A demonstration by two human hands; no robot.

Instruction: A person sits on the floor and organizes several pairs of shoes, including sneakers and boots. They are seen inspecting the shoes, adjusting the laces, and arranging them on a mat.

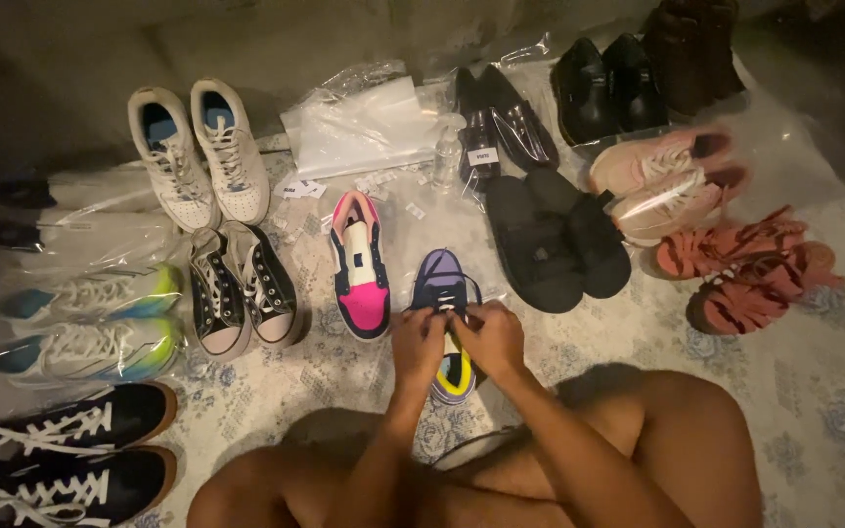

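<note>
Both hands [457, 337] on purple sneaker [445, 293], pink sneaker [360, 266] beside, black sandals [555, 240] near

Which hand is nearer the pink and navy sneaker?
Left. The left hand works the purple sneaker just right of the pink and navy sneaker; the right hand is farther right.

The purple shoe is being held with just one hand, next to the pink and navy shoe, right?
Not quite. In the head view both hands, the left hand and the right hand, are on the purple shoe. It does lie next to the pink and navy shoe.
</note>
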